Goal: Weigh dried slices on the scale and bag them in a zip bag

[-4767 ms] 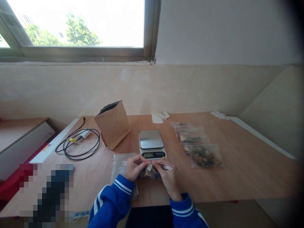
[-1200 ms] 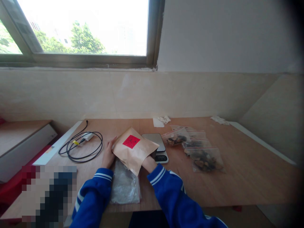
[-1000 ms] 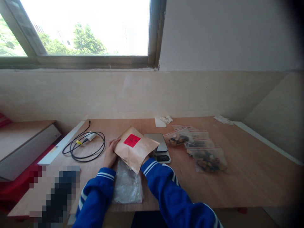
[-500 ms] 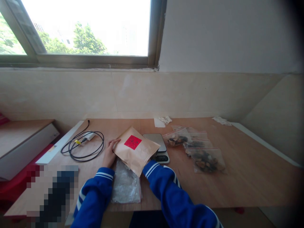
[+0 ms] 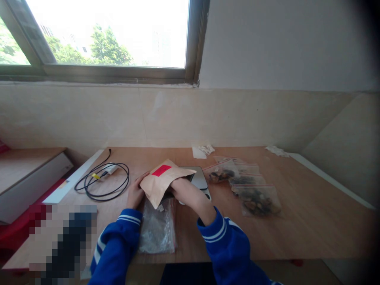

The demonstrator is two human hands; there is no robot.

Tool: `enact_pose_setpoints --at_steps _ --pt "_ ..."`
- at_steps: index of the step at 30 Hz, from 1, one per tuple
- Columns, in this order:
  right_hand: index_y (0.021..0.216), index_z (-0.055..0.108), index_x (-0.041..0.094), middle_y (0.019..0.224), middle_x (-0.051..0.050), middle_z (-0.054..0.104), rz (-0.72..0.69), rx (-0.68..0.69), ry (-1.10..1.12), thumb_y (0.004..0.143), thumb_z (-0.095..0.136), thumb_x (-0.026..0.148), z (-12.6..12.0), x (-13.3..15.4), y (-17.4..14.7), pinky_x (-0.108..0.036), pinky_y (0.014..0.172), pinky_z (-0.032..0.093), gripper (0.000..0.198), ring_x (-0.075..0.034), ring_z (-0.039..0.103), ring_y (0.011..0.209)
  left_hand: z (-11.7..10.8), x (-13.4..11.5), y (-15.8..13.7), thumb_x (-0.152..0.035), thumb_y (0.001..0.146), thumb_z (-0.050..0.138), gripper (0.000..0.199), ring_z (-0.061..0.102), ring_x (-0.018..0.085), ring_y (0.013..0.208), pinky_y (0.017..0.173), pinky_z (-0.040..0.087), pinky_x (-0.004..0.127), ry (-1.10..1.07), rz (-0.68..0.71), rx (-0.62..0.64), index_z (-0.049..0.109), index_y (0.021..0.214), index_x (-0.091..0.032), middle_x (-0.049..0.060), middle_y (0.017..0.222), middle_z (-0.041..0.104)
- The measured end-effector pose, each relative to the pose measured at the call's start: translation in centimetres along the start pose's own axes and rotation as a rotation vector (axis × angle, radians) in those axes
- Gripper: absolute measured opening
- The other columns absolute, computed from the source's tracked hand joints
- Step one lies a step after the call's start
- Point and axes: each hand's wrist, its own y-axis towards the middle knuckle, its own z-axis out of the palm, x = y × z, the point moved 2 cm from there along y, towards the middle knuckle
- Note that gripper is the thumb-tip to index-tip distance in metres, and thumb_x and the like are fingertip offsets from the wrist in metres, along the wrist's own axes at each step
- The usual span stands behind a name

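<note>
A brown kraft paper bag (image 5: 156, 185) with a red label is tilted in front of me, its mouth facing me and to the right. My left hand (image 5: 137, 192) grips the bag at its left side. My right hand (image 5: 182, 189) reaches into the mouth, so its fingers are hidden inside. Partly behind the bag lies a kitchen scale (image 5: 199, 179) with a metal plate. Clear plastic zip bags (image 5: 157, 233) lie flat below the paper bag, between my forearms.
Several zip bags with dark dried pieces (image 5: 258, 200) lie right of the scale. A coiled black cable (image 5: 102, 198) with a white adapter (image 5: 112, 169) is at the left. Crumpled tissue (image 5: 207, 149) lies near the wall. A window (image 5: 118, 71) is above.
My right hand and wrist have come into view at the bag's mouth, the forearm now further right. The bag has tipped, its label seen at a flatter angle.
</note>
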Motion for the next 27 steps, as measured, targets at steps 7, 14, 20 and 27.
enact_pose_setpoints --at_steps 7,14,20,27 --pt "0.12 0.059 0.019 0.123 -0.01 0.06 0.07 0.013 -0.128 0.089 0.045 0.005 -3.0 0.6 -2.1 -0.045 0.095 0.042 0.036 -0.027 0.049 0.116 0.0 0.2 0.1 -0.024 0.075 0.059 0.048 0.058 0.027 0.114 0.1 0.043 0.042 0.046 0.005 0.009 0.061 0.123 -0.022 0.007 0.123 0.063" --pt "0.106 0.064 0.021 0.11 -0.009 0.063 0.089 -0.13 -0.126 0.092 0.046 0.012 -4.0 0.1 -2.9 -0.044 0.089 0.041 0.024 -0.026 0.049 0.099 0.0 0.2 0.2 -0.022 0.072 0.058 0.049 0.061 0.022 0.091 0.088 0.049 0.039 0.152 -0.025 -0.001 0.063 0.12 -0.02 0.007 0.099 0.059" --pt "0.111 0.063 0.024 0.112 -0.006 0.062 0.083 -0.364 0.081 0.094 0.043 0.016 -5.4 -2.0 -4.2 -0.039 0.095 0.041 0.026 -0.023 0.05 0.107 -0.1 1.0 0.4 -0.023 0.067 0.058 0.042 0.057 0.026 0.1 0.094 0.047 0.042 0.201 -0.009 -0.059 0.068 0.107 -0.015 0.01 0.104 0.053" --pt "0.106 0.062 0.02 0.103 -0.008 0.063 0.236 -0.518 0.285 0.091 0.048 0.021 -1.2 -8.7 -5.7 -0.037 0.088 0.045 0.021 -0.022 0.057 0.099 0.0 1.1 0.6 -0.037 0.069 0.063 0.033 0.054 0.03 0.103 0.096 0.043 0.046 0.348 -0.044 -0.093 0.07 0.093 -0.016 0.01 0.102 0.055"
